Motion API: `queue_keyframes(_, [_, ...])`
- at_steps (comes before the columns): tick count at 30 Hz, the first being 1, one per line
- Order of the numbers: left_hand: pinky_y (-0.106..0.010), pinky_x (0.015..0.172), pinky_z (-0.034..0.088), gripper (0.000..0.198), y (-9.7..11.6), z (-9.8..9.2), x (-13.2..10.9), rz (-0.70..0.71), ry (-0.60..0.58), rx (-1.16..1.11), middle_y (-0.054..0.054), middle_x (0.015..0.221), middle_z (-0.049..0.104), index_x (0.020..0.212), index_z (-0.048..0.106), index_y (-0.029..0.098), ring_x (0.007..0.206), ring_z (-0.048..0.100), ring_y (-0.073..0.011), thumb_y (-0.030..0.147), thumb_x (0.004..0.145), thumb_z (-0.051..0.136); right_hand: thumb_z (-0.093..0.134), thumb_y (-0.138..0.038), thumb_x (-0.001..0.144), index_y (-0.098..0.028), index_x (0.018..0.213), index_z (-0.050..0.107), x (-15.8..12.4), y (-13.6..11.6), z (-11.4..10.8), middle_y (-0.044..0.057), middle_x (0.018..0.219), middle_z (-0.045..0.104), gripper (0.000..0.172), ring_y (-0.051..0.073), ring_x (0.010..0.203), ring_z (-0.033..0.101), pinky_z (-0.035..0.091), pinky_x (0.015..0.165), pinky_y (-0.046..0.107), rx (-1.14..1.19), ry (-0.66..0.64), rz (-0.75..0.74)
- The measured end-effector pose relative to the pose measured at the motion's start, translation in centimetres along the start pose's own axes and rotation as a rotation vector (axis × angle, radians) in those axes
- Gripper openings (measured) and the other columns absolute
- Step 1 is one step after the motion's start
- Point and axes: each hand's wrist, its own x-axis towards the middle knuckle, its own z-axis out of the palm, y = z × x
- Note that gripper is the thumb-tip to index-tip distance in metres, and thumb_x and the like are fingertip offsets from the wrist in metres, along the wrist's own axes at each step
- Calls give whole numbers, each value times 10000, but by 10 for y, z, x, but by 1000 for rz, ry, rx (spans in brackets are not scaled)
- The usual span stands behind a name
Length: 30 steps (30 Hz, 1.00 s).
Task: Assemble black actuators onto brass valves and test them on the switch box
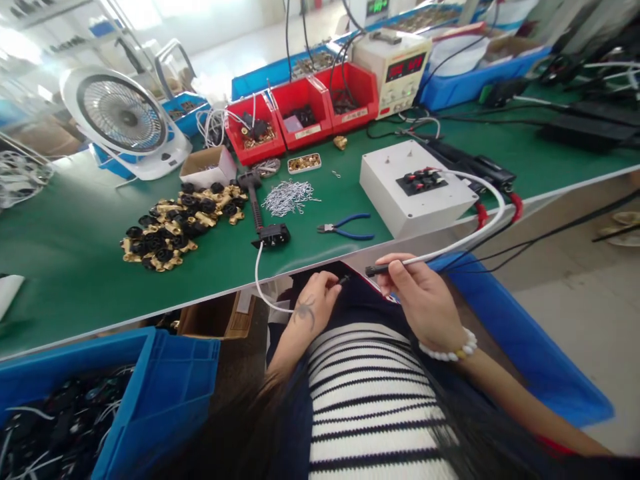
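My left hand [316, 301] pinches a small black cable connector [345, 279] just below the bench edge. A white cable [261, 283] runs from behind that hand up to a black switch-like part [273, 235] on the bench. In my right hand [427, 303], closed between thumb and fingers, is a black cable plug [376, 270] on a thicker white cable [480, 179]. That cable arches over to black-and-red terminals [423, 180] on a white box [395, 200]. The two connector ends face each other, a short gap apart.
Blue-handled cutters [350, 227], a heap of metal clips [289, 198] and brass-and-black fittings [175, 223] lie on the green bench [65, 247]. Behind stand red bins [300, 117], a power supply [393, 70] and a fan [125, 120]. Blue crates [170, 373] flank me.
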Motion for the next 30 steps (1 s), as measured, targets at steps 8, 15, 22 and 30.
queue_keyframes(8, [-231,782,530,123,50,-32,-38,116,76,-284,15,923,706,1036,636,243,843,668,-129,288,937,580,609,-537,907,-223,889,658,-7,-8,0,-11,736,600,318,107,613,532,447,599,249,-50,37,-100])
queue_keyframes(15, [-215,708,521,105,63,-39,-47,294,204,-257,-9,930,703,1014,664,221,821,645,-127,226,914,631,625,-530,898,-242,921,672,-15,-17,2,-7,756,592,293,120,629,534,454,616,271,-19,-24,-122])
queue_keyframes(22, [-215,687,497,113,62,-37,-47,378,268,-226,-8,939,694,1027,645,205,791,616,-114,206,914,642,622,-482,917,-247,937,684,-14,-16,2,-11,761,598,244,114,638,540,449,612,255,7,-46,-139])
queue_keyframes(30, [-238,729,496,150,64,-42,-45,469,261,-83,-5,823,682,1019,646,169,756,612,-117,257,989,529,614,-421,941,-267,973,697,-14,-14,0,-24,775,606,178,88,641,546,447,607,216,42,-83,-175])
